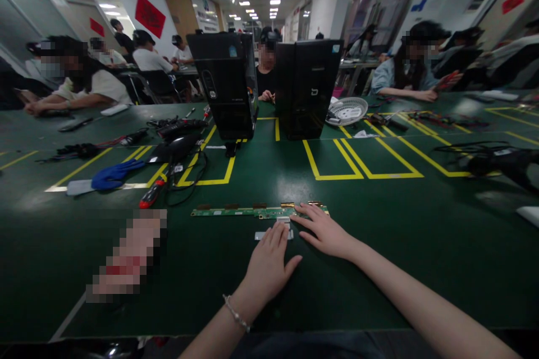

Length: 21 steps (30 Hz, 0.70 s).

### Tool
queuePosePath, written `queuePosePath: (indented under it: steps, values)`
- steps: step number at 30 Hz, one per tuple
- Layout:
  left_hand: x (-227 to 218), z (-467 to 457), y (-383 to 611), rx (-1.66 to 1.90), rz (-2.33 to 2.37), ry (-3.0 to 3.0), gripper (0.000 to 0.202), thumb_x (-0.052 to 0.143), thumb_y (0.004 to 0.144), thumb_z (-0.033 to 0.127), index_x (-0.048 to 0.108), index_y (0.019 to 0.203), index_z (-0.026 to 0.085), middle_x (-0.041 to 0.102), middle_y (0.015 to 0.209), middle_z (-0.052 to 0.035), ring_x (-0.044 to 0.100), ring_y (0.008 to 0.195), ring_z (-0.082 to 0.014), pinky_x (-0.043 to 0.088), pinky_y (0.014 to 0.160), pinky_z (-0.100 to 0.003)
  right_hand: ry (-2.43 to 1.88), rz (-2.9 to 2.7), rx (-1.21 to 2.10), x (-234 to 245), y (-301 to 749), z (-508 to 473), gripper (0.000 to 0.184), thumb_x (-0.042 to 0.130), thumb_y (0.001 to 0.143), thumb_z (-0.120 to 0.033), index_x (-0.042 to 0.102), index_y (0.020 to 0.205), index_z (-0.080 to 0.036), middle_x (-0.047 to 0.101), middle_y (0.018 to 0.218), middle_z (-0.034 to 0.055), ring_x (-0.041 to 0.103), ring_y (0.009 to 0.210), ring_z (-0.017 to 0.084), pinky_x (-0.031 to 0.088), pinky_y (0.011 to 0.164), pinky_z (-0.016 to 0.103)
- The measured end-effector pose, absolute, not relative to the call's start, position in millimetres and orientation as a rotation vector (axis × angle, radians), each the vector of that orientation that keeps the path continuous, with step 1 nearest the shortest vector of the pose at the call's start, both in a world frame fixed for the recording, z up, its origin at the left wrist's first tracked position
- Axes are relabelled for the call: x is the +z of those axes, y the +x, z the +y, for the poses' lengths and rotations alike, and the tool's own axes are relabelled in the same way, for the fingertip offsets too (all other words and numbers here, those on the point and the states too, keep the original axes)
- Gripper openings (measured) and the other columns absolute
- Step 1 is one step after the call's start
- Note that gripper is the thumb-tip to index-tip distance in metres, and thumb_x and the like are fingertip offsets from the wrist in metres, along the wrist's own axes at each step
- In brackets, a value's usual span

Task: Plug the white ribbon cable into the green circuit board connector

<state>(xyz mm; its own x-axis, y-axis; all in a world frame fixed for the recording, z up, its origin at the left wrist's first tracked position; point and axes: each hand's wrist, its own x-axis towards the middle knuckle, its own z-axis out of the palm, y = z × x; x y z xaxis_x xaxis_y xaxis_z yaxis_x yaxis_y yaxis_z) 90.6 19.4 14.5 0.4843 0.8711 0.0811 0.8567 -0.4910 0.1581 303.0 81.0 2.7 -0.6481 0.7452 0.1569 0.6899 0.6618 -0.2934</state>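
Note:
A long, narrow green circuit board [227,212] with copper-coloured tabs along its far edge lies flat on the green table [177,286]. My right hand [322,230] rests palm down with its fingers spread, the fingertips on the board's right part. Lower and to the left, my left hand [269,266] lies flat, thumb apart from the fingers. Its fingertips cover part of a small silvery plate [261,235] just in front of the board. What lies under the left fingers is partly hidden. Neither hand grips anything.
Two black computer towers [225,87] [309,90] stand beyond the board. To the left lie a red-and-black screwdriver [152,193], a blue glove [115,175] and black cables [187,179]. A white basket [347,110] sits at back right. Several people sit around.

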Motion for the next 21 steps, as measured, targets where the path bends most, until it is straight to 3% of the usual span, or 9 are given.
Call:
queuePosePath:
  steps: [6, 11, 21]
  values:
    - [10.5, 18.9, 96.3, 0.309, 1.582, 2.623, 0.056, 0.047, 0.095, 0.043, 0.045, 0.137, 0.007, 0.048, 0.143, -0.0220, 0.044, 0.132, -0.0331, 0.039, 0.107, -0.049, -1.159, -2.598, 0.297, 3.1, 301.4, 79.5, 0.047, 0.045, 0.095, -0.038, 0.047, 0.141, -0.027, 0.039, 0.148, 0.0077, 0.028, 0.140, 0.026, 0.026, 0.115, 0.052]
    - [11.8, 21.8, 98.2, 0.406, 1.576, 2.600, 0.045, 0.046, 0.096, 0.034, 0.048, 0.133, 0.010, 0.054, 0.136, -0.0177, 0.050, 0.128, -0.0302, 0.038, 0.108, -0.049, -1.172, -2.584, 0.292, 4.4, 300.9, 77.7, 0.047, 0.043, 0.096, -0.037, 0.045, 0.142, -0.026, 0.039, 0.148, 0.0079, 0.027, 0.141, 0.026, 0.027, 0.114, 0.052]
    - [10.9, 22.5, 101.8, 0.400, 1.640, 2.530, 0.045, 0.050, 0.095, 0.031, 0.048, 0.133, 0.010, 0.052, 0.138, -0.0184, 0.049, 0.128, -0.0331, 0.043, 0.104, -0.049, -1.188, -2.600, 0.296, 7.4, 300.5, 77.5, 0.049, 0.043, 0.096, -0.038, 0.043, 0.143, -0.022, 0.040, 0.148, 0.0085, 0.028, 0.140, 0.025, 0.026, 0.115, 0.050]
